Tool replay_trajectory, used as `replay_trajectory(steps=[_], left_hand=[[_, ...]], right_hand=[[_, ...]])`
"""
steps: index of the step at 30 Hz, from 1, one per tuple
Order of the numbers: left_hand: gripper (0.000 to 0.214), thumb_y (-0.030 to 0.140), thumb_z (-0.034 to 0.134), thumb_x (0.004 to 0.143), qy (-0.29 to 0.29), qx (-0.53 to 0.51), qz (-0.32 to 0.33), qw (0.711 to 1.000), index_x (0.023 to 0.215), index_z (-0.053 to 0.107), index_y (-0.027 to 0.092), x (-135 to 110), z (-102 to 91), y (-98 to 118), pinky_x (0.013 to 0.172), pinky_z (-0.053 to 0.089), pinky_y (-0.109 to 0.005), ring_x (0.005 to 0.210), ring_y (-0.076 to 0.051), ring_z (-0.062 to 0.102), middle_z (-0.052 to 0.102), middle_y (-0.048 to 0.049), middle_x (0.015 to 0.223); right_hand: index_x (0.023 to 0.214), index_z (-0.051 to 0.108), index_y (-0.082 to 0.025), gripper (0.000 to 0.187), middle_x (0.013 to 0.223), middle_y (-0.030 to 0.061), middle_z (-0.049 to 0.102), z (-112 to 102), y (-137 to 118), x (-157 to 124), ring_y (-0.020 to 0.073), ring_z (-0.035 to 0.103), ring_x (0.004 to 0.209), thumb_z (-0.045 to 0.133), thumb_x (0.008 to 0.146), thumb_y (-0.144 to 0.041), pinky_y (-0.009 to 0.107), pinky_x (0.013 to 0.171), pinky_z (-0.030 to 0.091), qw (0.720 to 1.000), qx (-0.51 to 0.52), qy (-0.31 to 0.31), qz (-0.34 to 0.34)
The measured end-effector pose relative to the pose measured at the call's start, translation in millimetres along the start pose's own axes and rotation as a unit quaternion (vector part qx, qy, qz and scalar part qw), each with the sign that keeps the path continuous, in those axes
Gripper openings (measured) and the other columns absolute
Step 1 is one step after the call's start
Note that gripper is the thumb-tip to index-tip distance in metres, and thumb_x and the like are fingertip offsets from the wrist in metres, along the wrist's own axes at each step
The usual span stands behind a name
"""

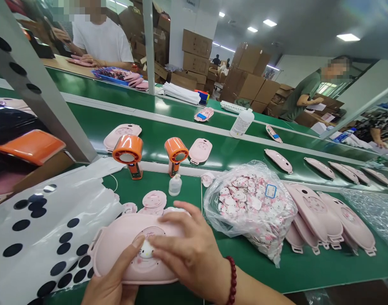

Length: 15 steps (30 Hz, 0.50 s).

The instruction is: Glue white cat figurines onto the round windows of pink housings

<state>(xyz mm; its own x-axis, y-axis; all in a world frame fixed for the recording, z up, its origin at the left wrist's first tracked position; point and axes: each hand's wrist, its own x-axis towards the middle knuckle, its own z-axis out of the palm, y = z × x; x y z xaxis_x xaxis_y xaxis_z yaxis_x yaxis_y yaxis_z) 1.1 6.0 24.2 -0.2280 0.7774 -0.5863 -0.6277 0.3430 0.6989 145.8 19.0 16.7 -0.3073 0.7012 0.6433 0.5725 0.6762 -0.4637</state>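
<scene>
A pale pink plastic case (130,254), oval with a tab at its left end, lies on the green bench under both my hands. My left hand (109,279) grips its near edge, with the thumb reaching onto the face beside a white cartoon cat emblem (146,250). My right hand (189,248), wearing a red bead bracelet (232,279), lies across the case with its fingers pressed near the emblem. Round pink discs (154,201) lie just beyond the case. A sheet of black round dots (44,237) lies to the left of my left hand.
A clear bag of small printed pieces (249,203) and stacked pink cases (327,220) sit to my right. Orange handheld fans (128,154) (176,154), a small bottle (175,185) and more cases occupy the green belts ahead. Co-workers and cardboard boxes stand beyond.
</scene>
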Motion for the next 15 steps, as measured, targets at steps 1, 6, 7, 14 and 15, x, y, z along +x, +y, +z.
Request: replay_trajectory(steps=[1, 6, 7, 14, 15], left_hand=[[0.063, 0.021, 0.088, 0.059, 0.002, 0.005, 0.005, 1.0, 0.117, 0.067, 0.033, -1, 1.0, 1, 0.087, 0.057, -0.027, 0.128, -0.026, 0.054, 0.067, 0.0011, 0.126], [0.07, 0.025, 0.088, 0.06, -0.032, 0.05, 0.034, 0.998, 0.124, 0.063, 0.039, 2, -9.9, 1, 0.091, 0.058, -0.033, 0.131, -0.03, 0.052, 0.063, 0.002, 0.134], [0.071, 0.023, 0.088, 0.059, -0.044, 0.057, 0.035, 0.997, 0.124, 0.064, 0.039, 4, -13.4, 0, 0.092, 0.057, -0.034, 0.131, -0.031, 0.052, 0.063, 0.0011, 0.135], [0.086, 0.021, 0.091, 0.051, -0.039, 0.068, 0.046, 0.996, 0.129, 0.06, 0.04, 1, -2.3, -5, 0.081, 0.06, -0.028, 0.126, -0.032, 0.056, 0.062, 0.0024, 0.137], [0.088, 0.021, 0.092, 0.049, -0.032, 0.066, 0.054, 0.996, 0.129, 0.06, 0.04, 1, 0.9, -5, 0.081, 0.059, -0.026, 0.126, -0.03, 0.056, 0.062, 0.0037, 0.138]], right_hand=[[0.113, 0.073, -0.026, 0.023, 0.12, 0.0055, 0.067, -2, 2, 2, 0.0212, 0.061, 0.113, 0.069, 0.092, -0.033, 0.042, 0.109, 0.045, 0.997, 0.041, 0.01, 0.066], [0.12, 0.072, -0.024, 0.044, 0.112, 0.0043, 0.073, -3, 4, 0, 0.0217, 0.068, 0.101, 0.079, 0.078, -0.036, 0.035, 0.095, 0.054, 0.914, 0.244, -0.019, 0.324], [0.117, 0.073, -0.023, 0.041, 0.111, 0.004, 0.073, -2, 4, -1, 0.0217, 0.068, 0.101, 0.079, 0.078, -0.034, 0.034, 0.096, 0.053, 0.903, 0.262, -0.015, 0.339], [0.115, 0.074, -0.023, 0.037, 0.104, 0.003, 0.073, -2, 0, -3, 0.0204, 0.068, 0.096, 0.076, 0.079, -0.034, 0.031, 0.091, 0.053, 0.902, 0.263, 0.011, 0.342], [0.116, 0.074, -0.023, 0.037, 0.104, 0.0033, 0.073, -3, 0, -3, 0.0205, 0.068, 0.097, 0.073, 0.082, -0.036, 0.031, 0.091, 0.053, 0.912, 0.246, 0.004, 0.329]])
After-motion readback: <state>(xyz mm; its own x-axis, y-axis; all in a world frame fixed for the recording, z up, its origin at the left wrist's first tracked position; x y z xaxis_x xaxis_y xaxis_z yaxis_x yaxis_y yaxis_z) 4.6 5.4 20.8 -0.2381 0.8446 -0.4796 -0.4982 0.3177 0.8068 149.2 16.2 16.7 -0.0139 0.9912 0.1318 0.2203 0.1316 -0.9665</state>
